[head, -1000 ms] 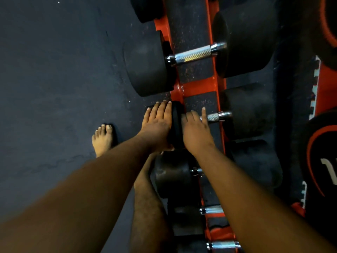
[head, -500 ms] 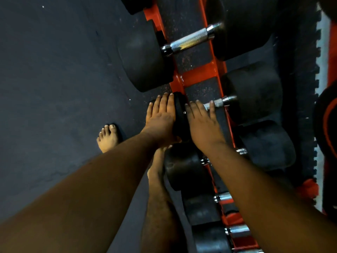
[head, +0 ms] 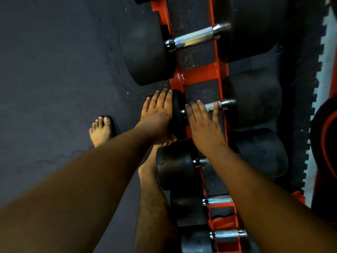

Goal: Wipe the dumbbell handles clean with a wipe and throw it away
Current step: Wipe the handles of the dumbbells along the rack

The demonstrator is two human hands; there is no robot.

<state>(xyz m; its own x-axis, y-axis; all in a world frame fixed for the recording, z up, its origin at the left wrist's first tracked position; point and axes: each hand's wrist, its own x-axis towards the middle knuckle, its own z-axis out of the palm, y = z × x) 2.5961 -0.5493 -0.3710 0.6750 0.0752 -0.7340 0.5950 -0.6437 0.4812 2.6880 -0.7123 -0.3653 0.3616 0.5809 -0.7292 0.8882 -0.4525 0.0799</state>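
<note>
A black dumbbell lies across the orange rack [head: 200, 72], its chrome handle [head: 221, 104] partly showing. My left hand [head: 156, 114] lies flat with straight fingers against the outer face of its near weight head [head: 177, 114]. My right hand [head: 202, 121] rests with straight fingers over the inner part of the handle. No wipe shows in either hand. A larger dumbbell sits above, with its knurled handle [head: 195, 37] fully exposed.
More dumbbells sit lower on the rack, among them one with a round black head [head: 175, 168] and chrome handles [head: 217, 199] below it. My bare feet [head: 101, 130] stand on the dark rubber floor at left. Interlocking mat edges [head: 321, 73] and a red-marked weight plate [head: 326, 143] lie at right.
The view has shifted so the rack sits lower and nearer. Both hands stay on the same dumbbell; my right hand's fingers have spread a little further along the handle.
</note>
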